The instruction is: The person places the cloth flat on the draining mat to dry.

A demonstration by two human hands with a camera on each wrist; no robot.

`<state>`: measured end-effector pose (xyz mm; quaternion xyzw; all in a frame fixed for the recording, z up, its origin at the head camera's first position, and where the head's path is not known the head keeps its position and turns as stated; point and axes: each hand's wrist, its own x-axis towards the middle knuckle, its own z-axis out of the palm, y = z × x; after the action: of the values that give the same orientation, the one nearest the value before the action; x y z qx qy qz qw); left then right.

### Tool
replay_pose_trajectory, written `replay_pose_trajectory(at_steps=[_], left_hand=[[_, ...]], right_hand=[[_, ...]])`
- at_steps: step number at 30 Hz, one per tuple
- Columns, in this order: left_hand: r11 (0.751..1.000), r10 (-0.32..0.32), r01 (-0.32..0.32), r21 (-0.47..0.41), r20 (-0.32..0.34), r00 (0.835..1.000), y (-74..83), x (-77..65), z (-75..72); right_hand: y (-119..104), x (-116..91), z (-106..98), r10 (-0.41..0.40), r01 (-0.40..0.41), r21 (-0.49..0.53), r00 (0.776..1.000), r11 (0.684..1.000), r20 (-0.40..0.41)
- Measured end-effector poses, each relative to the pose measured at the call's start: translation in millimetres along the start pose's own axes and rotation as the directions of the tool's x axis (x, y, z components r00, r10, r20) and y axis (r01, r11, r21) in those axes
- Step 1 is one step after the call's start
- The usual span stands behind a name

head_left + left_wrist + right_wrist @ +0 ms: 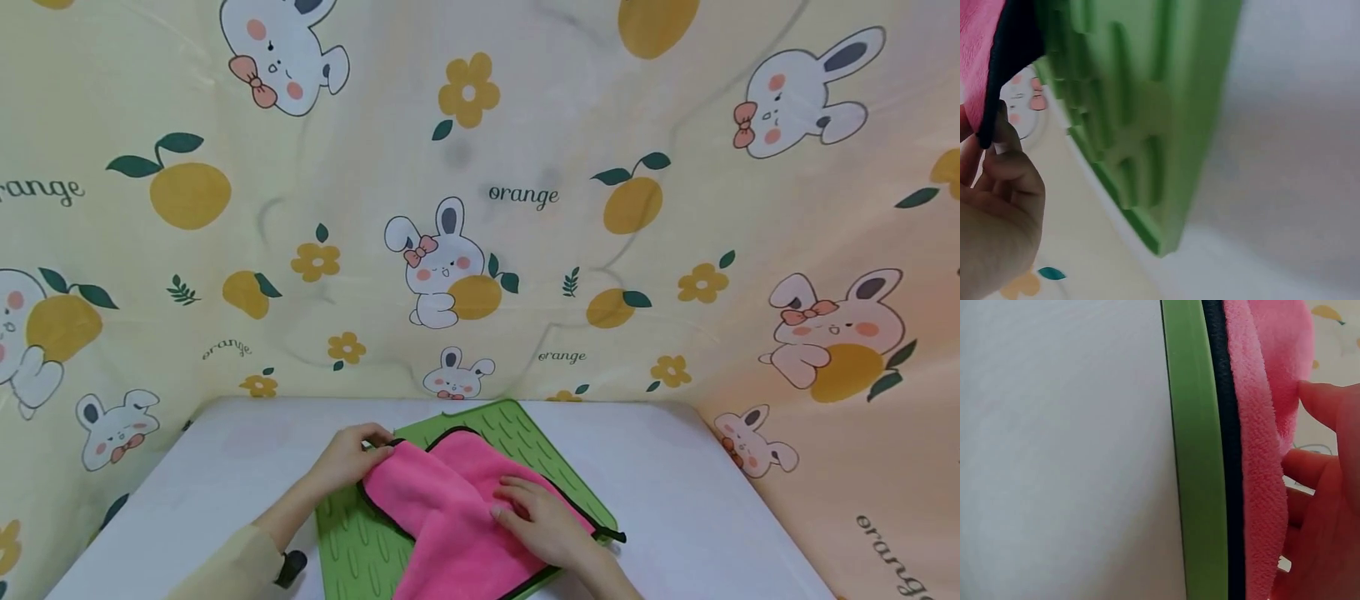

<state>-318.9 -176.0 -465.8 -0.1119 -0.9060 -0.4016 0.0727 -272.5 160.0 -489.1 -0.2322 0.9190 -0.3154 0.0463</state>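
Note:
A pink plush cloth (450, 508) with black edging lies rumpled and partly folded over a green ridged mat (352, 550). My left hand (348, 458) pinches the cloth's upper left corner between thumb and fingers. That corner hangs raised above the mat in the left wrist view, with the left hand (1004, 194) at its tip. Lower right on the cloth rests my right hand (543, 521), its fingers slightly bent. In the right wrist view, the fingertips of the right hand (1322, 469) touch the pink surface near the mat's raised rim (1194, 444).
The mat lies at an angle on a white table (247, 450). A curtain (465, 167) printed with rabbits and oranges stands behind and at both sides. Around the left wrist sits a black strap (291, 569). A black tab (611, 535) sticks out at the cloth's right corner.

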Motion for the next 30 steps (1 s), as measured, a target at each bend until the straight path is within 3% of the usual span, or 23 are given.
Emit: replay_pose_trajectory(at_steps=[2, 8, 16, 22, 26, 30], left_hand=[[1.0, -0.003, 0.003, 0.026, 0.002, 1.0, -5.7, 0.2, 1.6], [1.0, -0.028, 0.028, -0.013, 0.005, 1.0, -13.2, -8.7, 3.9], [0.987, -0.089, 0.088, -0.138, 0.001, 0.996, -11.5, -21.2, 0.1], [0.961, -0.172, 0.165, -0.224, -0.012, 0.985, -12.2, -34.2, -5.8], [0.937, -0.22, 0.212, -0.277, 0.003, 0.976, -14.2, -47.8, -5.9], [0.937, -0.217, 0.208, -0.281, 0.0, 0.976, -16.6, -57.6, -5.0]], right_hand=[[-1, 1, 1, 0.0, 0.0, 0.009, 1.0, 1.0, 0.001], [-5, 3, -5, -0.004, 0.006, 0.089, 1.0, 0.996, -0.025], [-1, 26, -43, -0.024, 0.038, 0.095, 0.989, 0.995, -0.148], [8, 67, -53, -0.035, 0.044, 0.136, 0.997, 0.99, -0.069], [17, 91, -44, 0.006, -0.004, 0.148, 1.0, 0.989, -0.009], [23, 113, -35, 0.009, -0.009, 0.099, 1.0, 0.995, 0.003]])
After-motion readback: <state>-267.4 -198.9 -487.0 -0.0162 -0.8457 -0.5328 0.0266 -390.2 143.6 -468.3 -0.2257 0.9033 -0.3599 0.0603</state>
